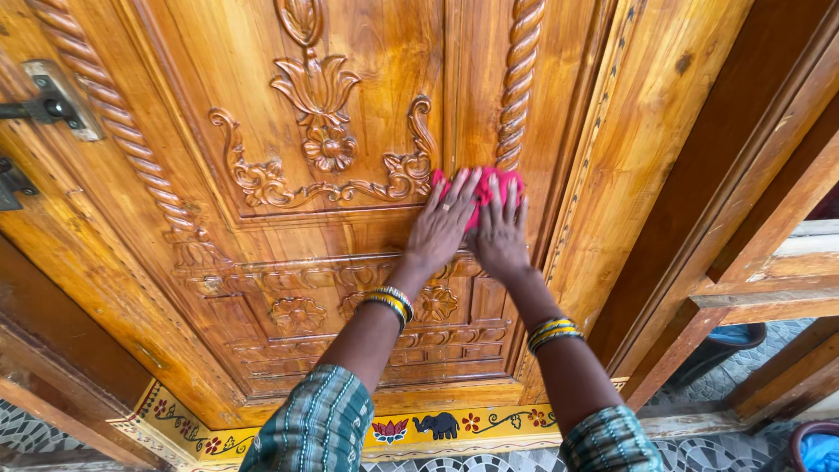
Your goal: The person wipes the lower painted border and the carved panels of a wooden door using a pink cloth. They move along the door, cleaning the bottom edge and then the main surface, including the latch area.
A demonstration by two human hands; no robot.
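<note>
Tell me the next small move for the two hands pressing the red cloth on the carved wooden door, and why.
Probably slide the red cloth leftward along the carved scroll. Both the left hand and the right hand press it flat at the scroll's right end, beside the twisted rope moulding of the carved wooden door, so the raised carving to the left seems the nearest part not yet covered.

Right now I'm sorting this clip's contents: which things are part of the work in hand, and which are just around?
In use:
left hand flat on the red cloth
right hand flat on the same cloth
carved wooden door, with the cloth pressed against it

Just around:
metal latch
painted threshold strip
blue tub
patterned floor tiles
</note>
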